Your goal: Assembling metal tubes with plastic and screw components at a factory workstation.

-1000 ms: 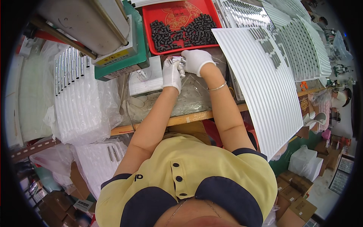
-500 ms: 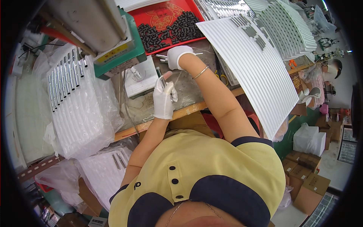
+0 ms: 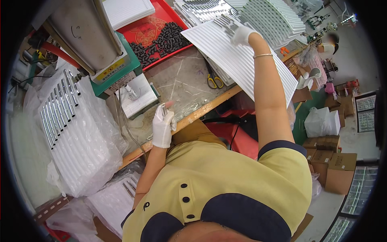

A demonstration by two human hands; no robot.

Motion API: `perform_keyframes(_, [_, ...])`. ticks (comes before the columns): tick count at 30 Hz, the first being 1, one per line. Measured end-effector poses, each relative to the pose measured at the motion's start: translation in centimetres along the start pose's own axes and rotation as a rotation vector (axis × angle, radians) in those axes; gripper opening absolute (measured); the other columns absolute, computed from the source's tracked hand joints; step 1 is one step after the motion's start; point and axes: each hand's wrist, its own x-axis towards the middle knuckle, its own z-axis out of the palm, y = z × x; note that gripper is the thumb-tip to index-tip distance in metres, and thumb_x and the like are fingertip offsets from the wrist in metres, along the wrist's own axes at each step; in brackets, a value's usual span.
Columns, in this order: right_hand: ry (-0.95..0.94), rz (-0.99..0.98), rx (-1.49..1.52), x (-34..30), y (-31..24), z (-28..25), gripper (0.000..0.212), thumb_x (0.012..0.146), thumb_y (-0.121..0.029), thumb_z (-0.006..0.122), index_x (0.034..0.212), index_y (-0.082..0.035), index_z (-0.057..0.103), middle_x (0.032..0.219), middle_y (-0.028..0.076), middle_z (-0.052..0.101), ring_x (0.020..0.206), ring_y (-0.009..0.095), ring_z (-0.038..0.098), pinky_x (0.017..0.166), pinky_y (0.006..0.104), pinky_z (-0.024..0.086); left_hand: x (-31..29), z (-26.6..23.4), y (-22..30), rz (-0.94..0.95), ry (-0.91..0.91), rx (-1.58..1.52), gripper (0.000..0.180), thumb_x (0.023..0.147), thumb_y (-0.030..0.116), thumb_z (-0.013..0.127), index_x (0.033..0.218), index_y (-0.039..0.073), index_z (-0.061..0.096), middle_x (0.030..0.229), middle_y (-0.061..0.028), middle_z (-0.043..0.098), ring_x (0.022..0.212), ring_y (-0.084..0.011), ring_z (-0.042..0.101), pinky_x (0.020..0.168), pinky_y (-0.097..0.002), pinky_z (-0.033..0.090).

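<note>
At a cluttered factory table (image 3: 189, 80), a worker in a yellow shirt was pictured partway through what looked like a pick-and-fit cycle. The gloved left hand (image 3: 163, 127) was closed around a small silvery metal piece (image 3: 161, 109), held upright near the table's front edge, just in front of the white base plate (image 3: 139, 99) of a green-bodied press (image 3: 107, 68). The gloved right hand (image 3: 242, 35) was stretched well away to a white ribbed tray (image 3: 238, 64) leaning at the table's right side, its fingers curled on the upper ribs; whether they gripped a part could not be told. Black parts (image 3: 165, 38) lay heaped in a red tray (image 3: 151, 28) behind, and yellow-handled scissors (image 3: 213, 80) rested beside the ribbed tray. Judging by the pose, the step in hand was fetching a mating piece, and the next move would call for bringing both hands together near the press without dropping the metal piece.
</note>
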Motion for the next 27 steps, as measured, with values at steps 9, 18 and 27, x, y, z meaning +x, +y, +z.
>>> perform_keyframes(9, [0.249,0.145,0.433,-1.5,1.7,1.8,0.068,0.066,-0.055,0.068,0.097,0.005,0.066,0.091,0.025,0.065,0.088,0.032,0.063,0.08,0.0354,0.048,-1.8,-0.5,0.7,0.016,0.068,0.033,0.032,0.083,0.002,0.044,0.114,-0.005,0.048,0.058,0.0006,0.043,0.044,-0.0067,0.038,0.04,-0.0198,0.031])
perform_keyframes(18, [0.502,-0.307,0.869,-10.2,-15.0,-4.4,0.015,0.077,-0.018,0.064,0.075,-0.003,0.068,0.075,0.013,0.068,0.07,0.026,0.065,0.066,0.0331,0.05,-4.4,-1.3,2.3,0.049,0.182,0.05,0.027,0.082,0.003,0.046,0.108,-0.004,0.049,0.057,0.0007,0.042,0.045,-0.007,0.037,0.042,-0.0207,0.03])
perform_keyframes(27, [0.13,-0.416,0.767,-5.4,-28.7,2.1,0.031,0.078,-0.031,0.055,0.093,-0.006,0.067,0.095,0.02,0.065,0.092,0.035,0.061,0.083,0.0395,0.047,-8.0,-3.2,4.0,0.08,0.265,0.269,0.022,0.089,0.007,0.051,0.111,0.003,0.054,0.065,0.005,0.043,0.054,-0.0033,0.038,0.05,-0.0184,0.034])
